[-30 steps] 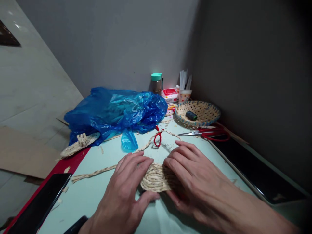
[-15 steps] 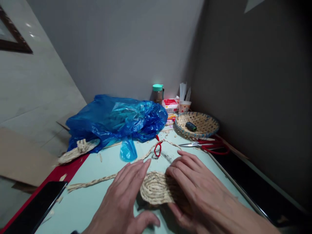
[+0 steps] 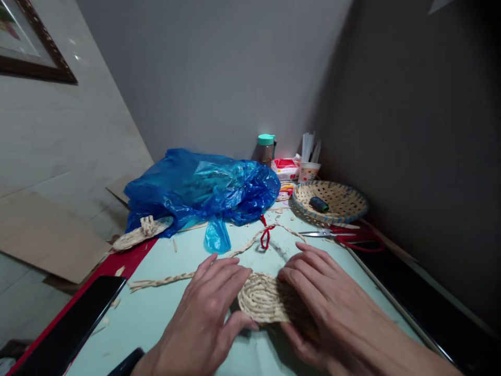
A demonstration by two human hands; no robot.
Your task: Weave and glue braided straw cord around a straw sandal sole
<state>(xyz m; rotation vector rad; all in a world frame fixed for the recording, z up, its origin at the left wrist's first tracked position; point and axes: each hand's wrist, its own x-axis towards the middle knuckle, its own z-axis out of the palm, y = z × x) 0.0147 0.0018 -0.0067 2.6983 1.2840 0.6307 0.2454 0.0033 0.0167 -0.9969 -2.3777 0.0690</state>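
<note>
A pale woven straw piece (image 3: 261, 298), braided in oval coils, lies between my two hands, just above the pale green tabletop. My right hand (image 3: 319, 295) grips its right part, fingers over the top and thumb beneath the near edge; that part is mostly covered. At the left end, my left hand (image 3: 213, 305) has its fingertips on the far rim and its thumb on the near rim. A straw braid (image 3: 162, 281) comes out from behind my left hand, its loose end at the left. Farther back, another stretch of braid (image 3: 250, 243) curves past a red tie (image 3: 265, 237).
Behind are a blue plastic bag (image 3: 195, 188), a bottle (image 3: 266, 149), a tissue pack (image 3: 285, 168) and a paper cup (image 3: 309, 171). At right are a bamboo basket (image 3: 344, 203) holding a dark thread spool (image 3: 319, 204), and red-handled scissors (image 3: 319, 234). A black phone (image 3: 78, 318) lies left.
The view has swung a little left, so everything sits farther right. My left thumb and fingers have closed in on the woven piece's left end. My right hand keeps its grip.
</note>
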